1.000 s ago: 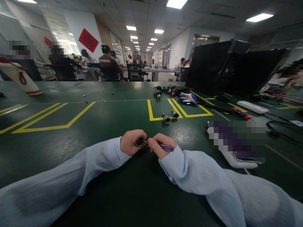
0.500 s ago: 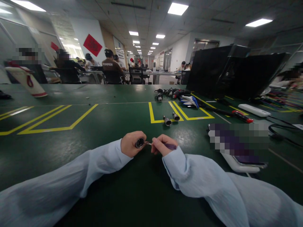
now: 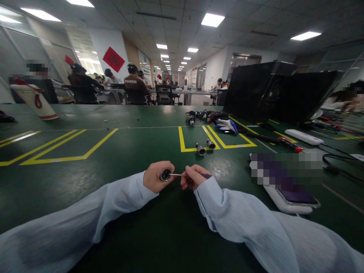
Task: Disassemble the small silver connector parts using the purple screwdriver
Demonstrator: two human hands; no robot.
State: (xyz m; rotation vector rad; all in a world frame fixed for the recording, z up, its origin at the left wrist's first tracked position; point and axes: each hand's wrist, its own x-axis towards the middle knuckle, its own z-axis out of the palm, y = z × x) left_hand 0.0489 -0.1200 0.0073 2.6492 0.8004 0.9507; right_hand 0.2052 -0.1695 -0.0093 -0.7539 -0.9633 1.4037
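My left hand [image 3: 154,176] is closed around a round metal connector [image 3: 165,175], its dark open end turned towards me. My right hand [image 3: 195,176] pinches a thin tool that looks like a small screwdriver [image 3: 176,174]. Its bare metal shaft points left and meets the connector's mouth; whether the tip is inside or only at the rim I cannot tell. Part of a purple handle shows behind my right fingers. Beyond my hands, two similar metal connector pieces [image 3: 200,149] lie side by side at the yellow tape corner.
The green table [image 3: 142,142] carries yellow tape outlines. A phone [image 3: 295,191] rests on a white object at right. Farther back are a blue-white glove [image 3: 227,126], dark connectors with cables [image 3: 191,120], a red-black tool [image 3: 290,144], a white power strip [image 3: 303,137] and black monitors [image 3: 257,87]. A cup [image 3: 36,102] stands left.
The connector has turned slightly in my left hand, with its mouth facing me more. More of the screwdriver's shaft shows, and its tip is now at the connector's opening. The view has tilted up a little.
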